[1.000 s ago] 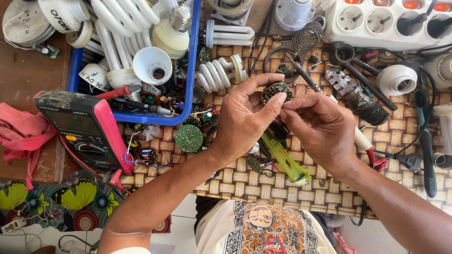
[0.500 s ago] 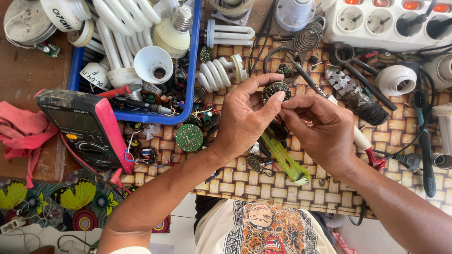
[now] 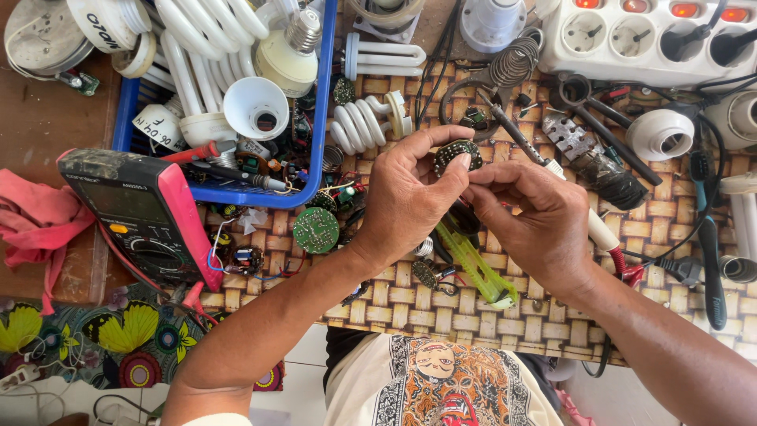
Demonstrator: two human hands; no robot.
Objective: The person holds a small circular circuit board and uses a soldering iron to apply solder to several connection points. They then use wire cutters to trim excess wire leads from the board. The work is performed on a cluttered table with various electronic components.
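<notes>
Woven mat point(image 3: 544, 315) covers the bench, with bare brown wood at the far left under a pink cloth point(image 3: 35, 225). A blue tray point(image 3: 319, 126) of bulbs, a multimeter point(image 3: 146, 217), a round green board point(image 3: 316, 229), a green knife point(image 3: 477, 268) and a white power strip point(image 3: 631, 39) crowd round. Left hand point(image 3: 414, 197) pinches a small round board point(image 3: 456, 154) above the mat's middle; right hand point(image 3: 536, 217) has its fingertips pressed together just beside it. Nothing has visibly shifted since the earlier frames.

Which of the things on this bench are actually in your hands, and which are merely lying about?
In hand:
- small round circuit board, pinched by left hand
- right hand, fingertips at the board

Lying about:
- multimeter
- blue crate of lamp parts
- green utility knife
- power strip
- soldering iron
</notes>
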